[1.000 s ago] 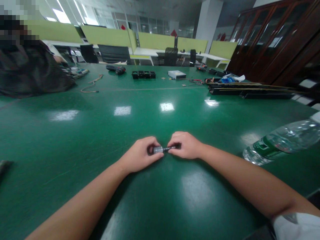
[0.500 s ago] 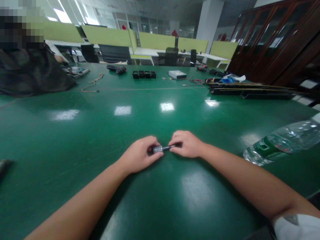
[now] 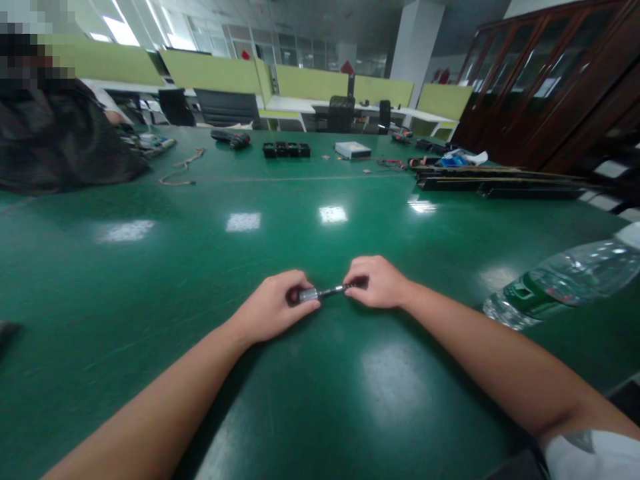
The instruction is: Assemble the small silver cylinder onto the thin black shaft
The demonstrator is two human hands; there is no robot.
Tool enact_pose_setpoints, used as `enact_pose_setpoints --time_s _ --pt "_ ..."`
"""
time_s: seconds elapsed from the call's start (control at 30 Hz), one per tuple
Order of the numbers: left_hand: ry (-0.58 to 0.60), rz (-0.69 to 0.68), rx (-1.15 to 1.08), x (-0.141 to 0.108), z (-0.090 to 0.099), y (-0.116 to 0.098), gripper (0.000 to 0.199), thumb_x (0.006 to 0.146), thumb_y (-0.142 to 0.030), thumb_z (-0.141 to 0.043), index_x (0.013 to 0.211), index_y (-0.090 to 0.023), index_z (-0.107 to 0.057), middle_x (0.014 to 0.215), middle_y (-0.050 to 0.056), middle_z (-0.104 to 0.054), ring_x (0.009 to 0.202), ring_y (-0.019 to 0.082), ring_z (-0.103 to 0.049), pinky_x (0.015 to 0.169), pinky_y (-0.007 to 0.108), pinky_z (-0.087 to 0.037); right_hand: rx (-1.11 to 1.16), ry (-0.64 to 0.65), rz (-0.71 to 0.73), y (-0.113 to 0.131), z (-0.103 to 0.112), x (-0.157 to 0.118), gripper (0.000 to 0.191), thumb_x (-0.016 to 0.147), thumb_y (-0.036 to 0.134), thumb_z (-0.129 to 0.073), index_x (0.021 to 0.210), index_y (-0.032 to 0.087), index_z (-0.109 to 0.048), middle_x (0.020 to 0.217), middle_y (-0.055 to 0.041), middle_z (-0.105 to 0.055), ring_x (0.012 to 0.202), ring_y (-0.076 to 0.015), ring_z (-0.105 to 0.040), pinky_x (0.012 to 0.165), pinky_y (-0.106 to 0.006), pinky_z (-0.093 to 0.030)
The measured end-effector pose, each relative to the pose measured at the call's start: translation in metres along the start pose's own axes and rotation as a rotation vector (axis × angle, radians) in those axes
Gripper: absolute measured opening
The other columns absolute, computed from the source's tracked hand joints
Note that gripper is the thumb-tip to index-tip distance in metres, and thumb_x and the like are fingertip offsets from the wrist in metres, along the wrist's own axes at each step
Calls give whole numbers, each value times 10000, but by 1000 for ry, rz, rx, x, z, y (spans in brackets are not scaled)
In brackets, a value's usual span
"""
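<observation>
Just above the green table [image 3: 310, 387], a slim metal tool [image 3: 309, 294] like a screwdriver spans the gap between both hands. My left hand [image 3: 275, 305] is closed around its thick silver end, thumb along the near side. The thin dark shaft points right. My right hand [image 3: 376, 283] pinches the shaft's far end between thumb and fingers; whether a separate small piece sits there is too small to tell.
A clear plastic bottle [image 3: 555, 287] with a green label lies at the right. Toward the back are a black block [image 3: 287, 150], a white box [image 3: 353, 151], a cord [image 3: 183, 167] and dark bars [image 3: 500, 180]. A black bag [image 3: 65, 140] stands at the back left.
My hands have moved slightly apart, the left one a little leftward with the silver end. More of the dark shaft shows between them.
</observation>
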State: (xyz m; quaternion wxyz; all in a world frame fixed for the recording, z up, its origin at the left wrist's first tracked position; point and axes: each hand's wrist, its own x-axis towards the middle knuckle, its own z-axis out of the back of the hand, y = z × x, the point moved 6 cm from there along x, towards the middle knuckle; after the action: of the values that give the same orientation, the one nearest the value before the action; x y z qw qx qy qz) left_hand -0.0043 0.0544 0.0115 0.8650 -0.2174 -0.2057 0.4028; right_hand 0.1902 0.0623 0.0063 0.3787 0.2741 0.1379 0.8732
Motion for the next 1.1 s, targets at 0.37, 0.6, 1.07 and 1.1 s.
enact_pose_setpoints --time_s 0.37,0.6,1.07,1.1 --pt "10 -17 -10 0 -2 -2 262 825 -433 -683 894 -183 -649 772 5 -620 688 159 -560 633 257 -416 39 25 122 17 -10 1 168 833 255 -697 970 168 -746 894 -65 -725 840 -176 -633 787 -298 -489" --pt "19 -24 -36 -1 -2 -5 295 847 -465 -662 949 -189 -678 787 8 -634 689 153 -558 633 255 -422 60 55 138 25 -15 1 222 827 188 -686 1048 179 -707 947 -61 -734 885 -180 -644 841 -317 -489" --pt "12 -28 -30 -1 -2 -11 224 833 -398 -654 889 -181 -654 765 13 -620 677 155 -545 625 254 -425 83 52 181 30 -16 0 169 858 220 -671 1016 187 -723 973 -62 -753 901 -185 -667 847 -328 -495" --pt "8 -27 -25 -1 -2 -12 221 825 -393 -662 879 -179 -648 756 11 -614 672 155 -543 622 253 -423 82 53 182 30 -16 0 170 856 221 -673 1014 186 -723 968 -62 -752 900 -186 -666 846 -327 -495"
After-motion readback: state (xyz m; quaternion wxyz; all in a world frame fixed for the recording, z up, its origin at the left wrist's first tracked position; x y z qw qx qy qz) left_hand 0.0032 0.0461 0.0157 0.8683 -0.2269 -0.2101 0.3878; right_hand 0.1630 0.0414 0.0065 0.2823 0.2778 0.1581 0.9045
